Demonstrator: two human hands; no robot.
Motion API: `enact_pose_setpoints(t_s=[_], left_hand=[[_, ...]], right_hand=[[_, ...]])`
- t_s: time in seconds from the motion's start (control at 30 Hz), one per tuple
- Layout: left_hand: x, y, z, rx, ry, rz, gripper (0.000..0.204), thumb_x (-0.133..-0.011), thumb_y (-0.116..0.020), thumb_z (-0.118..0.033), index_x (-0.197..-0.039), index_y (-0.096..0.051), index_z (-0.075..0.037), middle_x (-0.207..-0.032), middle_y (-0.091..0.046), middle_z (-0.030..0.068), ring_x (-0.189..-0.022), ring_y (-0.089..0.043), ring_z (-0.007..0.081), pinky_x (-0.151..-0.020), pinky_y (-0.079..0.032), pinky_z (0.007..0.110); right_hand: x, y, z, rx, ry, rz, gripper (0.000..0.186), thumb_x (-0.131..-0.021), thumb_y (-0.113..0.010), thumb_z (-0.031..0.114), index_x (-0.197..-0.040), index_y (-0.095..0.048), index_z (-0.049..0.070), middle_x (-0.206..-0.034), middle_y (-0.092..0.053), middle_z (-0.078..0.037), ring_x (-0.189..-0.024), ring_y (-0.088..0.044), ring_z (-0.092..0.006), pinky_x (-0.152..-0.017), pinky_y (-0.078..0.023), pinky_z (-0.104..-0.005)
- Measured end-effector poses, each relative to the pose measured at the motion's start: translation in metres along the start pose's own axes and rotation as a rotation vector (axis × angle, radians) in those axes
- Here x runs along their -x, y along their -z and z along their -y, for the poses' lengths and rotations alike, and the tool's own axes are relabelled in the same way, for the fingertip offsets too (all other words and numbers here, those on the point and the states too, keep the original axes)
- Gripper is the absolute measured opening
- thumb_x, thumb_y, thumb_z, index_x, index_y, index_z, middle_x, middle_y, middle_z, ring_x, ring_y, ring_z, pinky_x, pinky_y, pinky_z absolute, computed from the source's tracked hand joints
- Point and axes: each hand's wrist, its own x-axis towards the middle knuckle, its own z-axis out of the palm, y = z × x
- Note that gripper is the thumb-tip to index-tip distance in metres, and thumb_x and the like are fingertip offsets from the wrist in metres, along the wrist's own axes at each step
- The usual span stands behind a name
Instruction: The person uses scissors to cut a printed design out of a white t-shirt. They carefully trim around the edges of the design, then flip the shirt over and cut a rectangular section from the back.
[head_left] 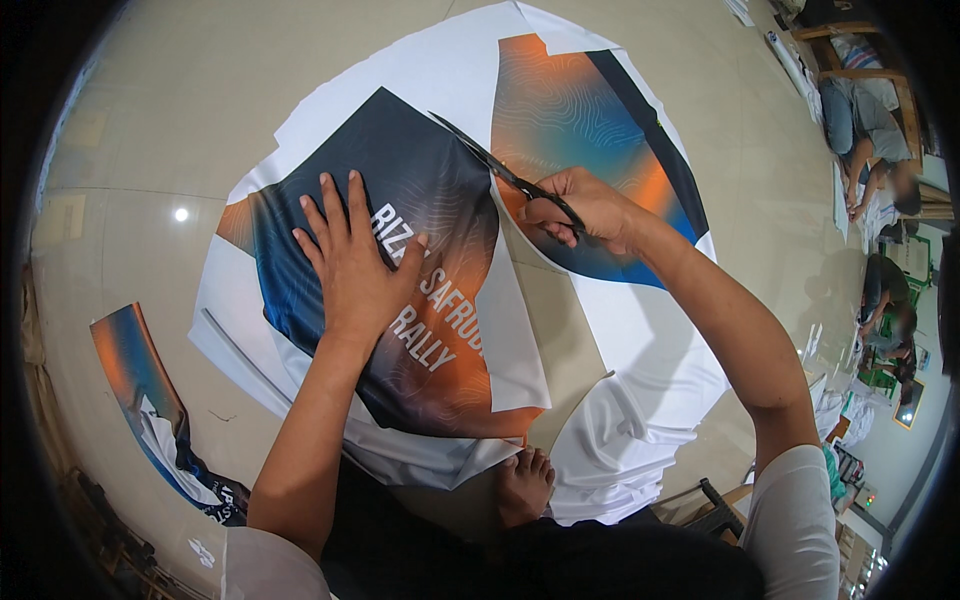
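Observation:
A printed fabric panel [310, 150], dark navy fading to orange with white lettering, lies on a larger white cloth [430, 65] spread over the floor. My left hand [357, 270] rests flat on this panel, fingers spread. My right hand [580, 212] grips black scissors [500, 168], thumb and fingers in the handles. The blades point to the upper left, parted slightly, along the navy panel's right edge. Beside them is a second printed piece [570, 105] in orange and blue with a dark border. A cut gap runs below the scissors between the two prints, showing floor.
Another printed strip [135, 350] lies crumpled on the tiled floor [130, 240] at left. My bare foot [525, 483] stands at the cloth's near edge, by bunched white fabric [630, 430]. Other people [880, 165] sit far right among cloth and wooden furniture.

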Motion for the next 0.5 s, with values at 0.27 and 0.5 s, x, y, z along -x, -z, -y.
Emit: enact_pose_setpoints(t_s=[0.27, 0.5], left_hand=[[-0.0003, -0.0003, -0.0002, 0.0, -0.001, -0.005, 0.105, -0.093, -0.08, -0.047, -0.175, -0.025, -0.01, -0.181, -0.014, 0.0283, -0.167, -0.004, 0.0538, -0.131, -0.003, 0.071], [-0.0003, 0.001, -0.001, 0.008, 0.011, 0.008, 0.106, -0.093, -0.08, -0.046, -0.175, -0.024, -0.011, -0.181, -0.014, 0.0273, -0.168, -0.002, 0.0519, -0.132, -0.002, 0.07]], right_hand=[[0.0006, -0.0017, -0.0004, 0.016, 0.001, -0.014, 0.02, -0.09, -0.075, 0.015, -0.074, -0.064, 0.01, -0.064, -0.06, 0.002, -0.052, -0.052, -0.0041, -0.049, -0.041, -0.0219], [-0.0045, -0.0014, -0.0043, 0.026, -0.011, -0.028, 0.016, -0.085, -0.079, 0.014, -0.075, -0.067, 0.008, -0.064, -0.059, 0.002, -0.051, -0.051, -0.006, -0.048, -0.038, -0.0242]])
